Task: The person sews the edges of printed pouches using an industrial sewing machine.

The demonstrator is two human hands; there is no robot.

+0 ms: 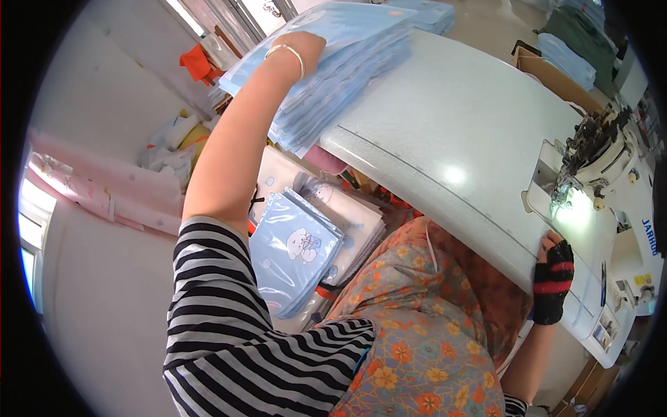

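While left hand [306, 43] grip presses blue fabric stack [333, 76], gloved right hand [554, 267] grip clasps table edge [445, 201], sewing machine [597, 160] nearby.

A cardboard box [556, 80] stands at the far right beyond the desk [445, 132], brown and open-topped, with folded pale blue pieces inside. On the sewing machine [611, 181] at the right, a strip of blue lettering [649, 236] runs along its white body. Nearer, a small yellow label [643, 279] sits on the machine's base, and two small square stickers [603, 330], perhaps pictured ones, lie on the desk's near right corner.
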